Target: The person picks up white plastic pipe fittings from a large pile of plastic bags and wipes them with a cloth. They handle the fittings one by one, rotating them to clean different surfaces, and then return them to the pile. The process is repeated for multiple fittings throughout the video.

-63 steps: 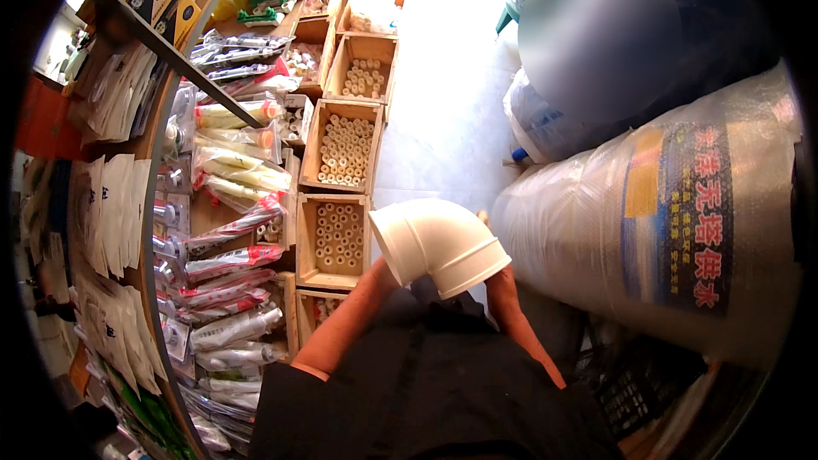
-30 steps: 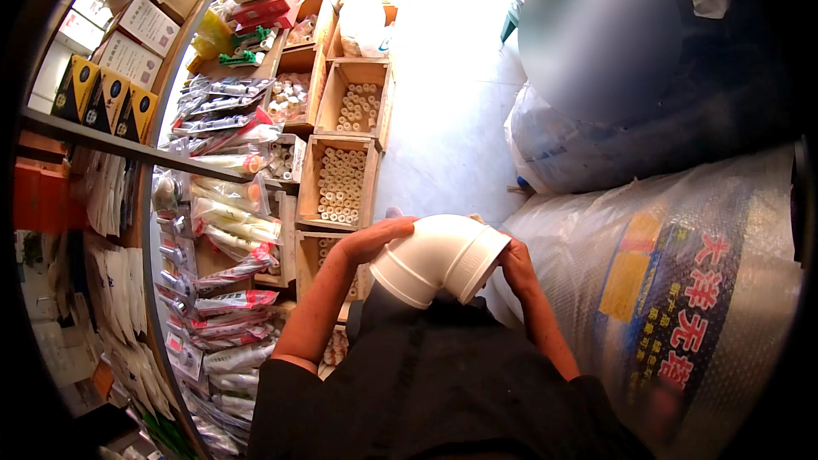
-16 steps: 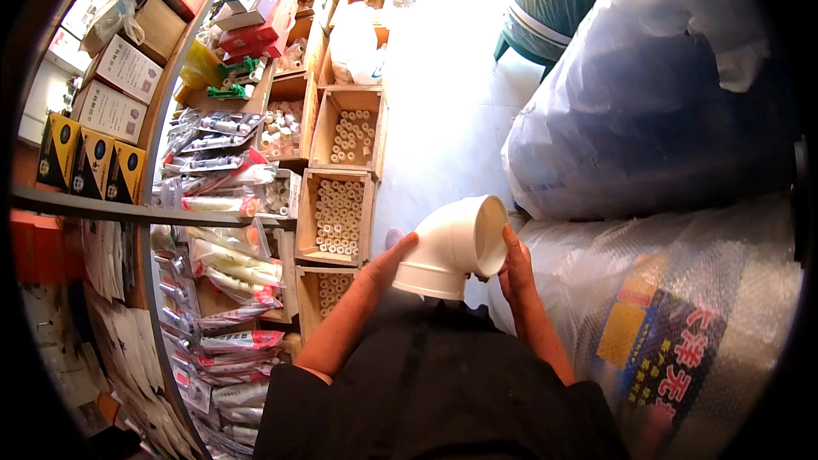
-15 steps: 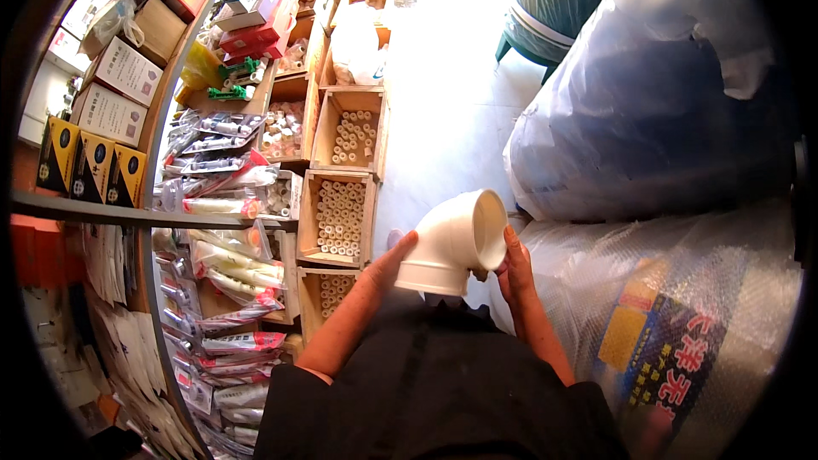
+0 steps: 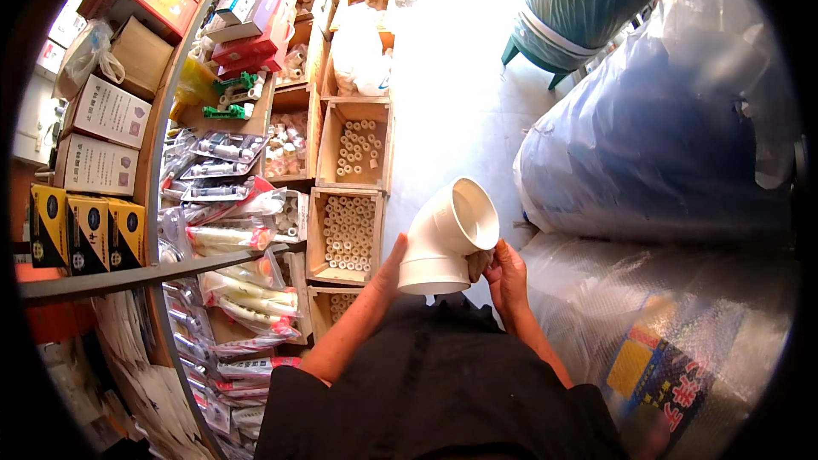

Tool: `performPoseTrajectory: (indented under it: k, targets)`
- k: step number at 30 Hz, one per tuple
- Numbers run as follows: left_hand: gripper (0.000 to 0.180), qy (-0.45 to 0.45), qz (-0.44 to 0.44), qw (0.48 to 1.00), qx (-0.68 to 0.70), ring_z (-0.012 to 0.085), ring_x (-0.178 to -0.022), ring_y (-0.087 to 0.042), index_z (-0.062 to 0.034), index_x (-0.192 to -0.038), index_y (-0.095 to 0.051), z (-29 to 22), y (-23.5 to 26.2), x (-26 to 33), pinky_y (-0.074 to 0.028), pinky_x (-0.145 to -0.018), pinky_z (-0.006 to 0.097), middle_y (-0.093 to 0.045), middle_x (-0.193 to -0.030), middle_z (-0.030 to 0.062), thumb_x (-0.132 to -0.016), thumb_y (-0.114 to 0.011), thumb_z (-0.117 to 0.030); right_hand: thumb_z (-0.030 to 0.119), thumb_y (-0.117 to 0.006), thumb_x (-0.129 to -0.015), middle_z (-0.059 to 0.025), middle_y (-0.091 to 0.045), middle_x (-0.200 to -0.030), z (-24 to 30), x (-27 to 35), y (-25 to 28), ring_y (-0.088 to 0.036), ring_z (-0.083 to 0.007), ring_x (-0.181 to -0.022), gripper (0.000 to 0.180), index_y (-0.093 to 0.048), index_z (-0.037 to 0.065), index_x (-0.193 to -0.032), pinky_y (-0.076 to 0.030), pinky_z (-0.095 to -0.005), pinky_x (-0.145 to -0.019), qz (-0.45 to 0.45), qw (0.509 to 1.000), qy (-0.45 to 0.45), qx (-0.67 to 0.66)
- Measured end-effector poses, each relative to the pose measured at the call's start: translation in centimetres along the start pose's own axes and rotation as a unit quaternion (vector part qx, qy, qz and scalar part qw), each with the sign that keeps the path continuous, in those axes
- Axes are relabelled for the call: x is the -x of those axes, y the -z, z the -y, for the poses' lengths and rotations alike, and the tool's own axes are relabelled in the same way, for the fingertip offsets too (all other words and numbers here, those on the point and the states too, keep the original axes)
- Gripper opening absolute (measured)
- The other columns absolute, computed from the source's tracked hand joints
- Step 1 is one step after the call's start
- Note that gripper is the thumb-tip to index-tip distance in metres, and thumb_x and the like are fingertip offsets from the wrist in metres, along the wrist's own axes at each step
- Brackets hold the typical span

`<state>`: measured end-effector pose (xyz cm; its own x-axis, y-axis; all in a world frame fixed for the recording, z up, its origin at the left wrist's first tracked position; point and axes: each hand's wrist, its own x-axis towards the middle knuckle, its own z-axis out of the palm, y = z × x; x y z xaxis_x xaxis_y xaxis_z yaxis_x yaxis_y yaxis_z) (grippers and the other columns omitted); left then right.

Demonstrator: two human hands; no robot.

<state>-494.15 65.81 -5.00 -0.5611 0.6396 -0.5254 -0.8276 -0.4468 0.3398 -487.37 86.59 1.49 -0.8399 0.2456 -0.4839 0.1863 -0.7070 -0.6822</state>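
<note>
With left hand [image 5: 391, 265] pressed against it, supports a cream pipe elbow [image 5: 436, 243]; with right hand [image 5: 506, 276], pinches a small brown rag-like piece [image 5: 479, 265] just below its upper opening.

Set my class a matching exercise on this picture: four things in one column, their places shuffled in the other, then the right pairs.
Things
1. White pipe elbow
2. Black-and-yellow boxes
3. Bubble-wrapped bundle
4. Short white ring fittings

Places
A. At the picture's lower right, with a colourful label
B. Grouped inside an open wooden box
C. Between the left hand and the right hand
D. In a row at the picture's far left

Right pairs
1-C, 2-D, 3-A, 4-B
</note>
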Motion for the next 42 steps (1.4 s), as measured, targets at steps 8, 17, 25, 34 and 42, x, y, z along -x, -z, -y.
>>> performPoseTrajectory:
  k: [8, 17, 25, 34, 42]
  targets:
    - [0.078, -0.030, -0.020, 0.999, -0.022, 0.0226, -0.111, -0.053, -0.0034, -0.135, -0.040, -4.0, 0.3, -1.6, -0.043, -0.095, 0.033, -0.052, -0.126, 0.0127, -0.084, -0.052, -0.061, 0.011, -0.064, -0.087, -0.0009, -0.062, -0.093, -0.2, -3.2, -2.9, -0.058, -0.0089, -0.083, 0.014, -0.058, 0.007, -0.099, -0.047, -0.0238, -0.074, -0.033, 0.997, -0.013, 0.074]
    - [0.083, -0.066, -0.062, 0.995, -0.034, 0.0244, -0.107, -0.057, -0.0033, -0.133, -0.039, -6.6, -2.6, -5.5, -0.049, -0.091, 0.036, -0.055, -0.121, 0.0149, -0.078, -0.062, -0.061, 0.001, -0.066, -0.083, 0.0041, -0.057, -0.084, 3.5, -6.7, -4.2, -0.054, -0.0044, -0.077, 0.013, -0.057, 0.008, -0.091, -0.045, -0.0195, -0.071, 0.024, 0.981, 0.073, 0.178]
    - [0.077, -0.090, -0.083, 0.989, -0.079, 0.0223, -0.105, -0.055, -0.0010, -0.133, -0.039, -8.6, -6.8, -10.4, -0.047, -0.090, 0.033, -0.054, -0.119, 0.0138, -0.082, -0.060, -0.055, -0.003, -0.066, -0.078, -0.0029, -0.055, -0.085, 9.6, -12.5, -6.0, -0.055, -0.0131, -0.082, 0.017, -0.057, 0.006, -0.090, -0.046, -0.0238, -0.073, 0.129, 0.828, 0.334, 0.432]
    - [0.073, -0.050, -0.077, 0.994, -0.065, 0.0230, -0.100, -0.060, -0.0010, -0.131, -0.040, -9.2, -10.6, -14.5, -0.052, -0.085, 0.034, -0.057, -0.116, 0.0146, -0.082, -0.064, -0.049, -0.001, -0.067, -0.070, -0.0058, -0.057, -0.085, 14.1, -16.3, -7.0, -0.057, -0.0254, -0.077, 0.023, -0.064, 0.010, -0.090, -0.049, -0.0346, -0.067, 0.146, 0.647, 0.502, 0.555]
    - [0.067, -0.119, -0.054, 0.982, -0.138, 0.0156, -0.097, -0.057, -0.0001, -0.126, -0.045, -12.6, -11.7, -18.6, -0.049, -0.081, 0.029, -0.057, -0.112, 0.0098, -0.082, -0.064, -0.047, -0.003, -0.065, -0.069, -0.0066, -0.059, -0.091, 16.4, -23.2, -10.3, -0.056, -0.0257, -0.085, 0.026, -0.064, 0.009, -0.092, -0.046, -0.0350, -0.076, 0.153, 0.603, 0.524, 0.581]
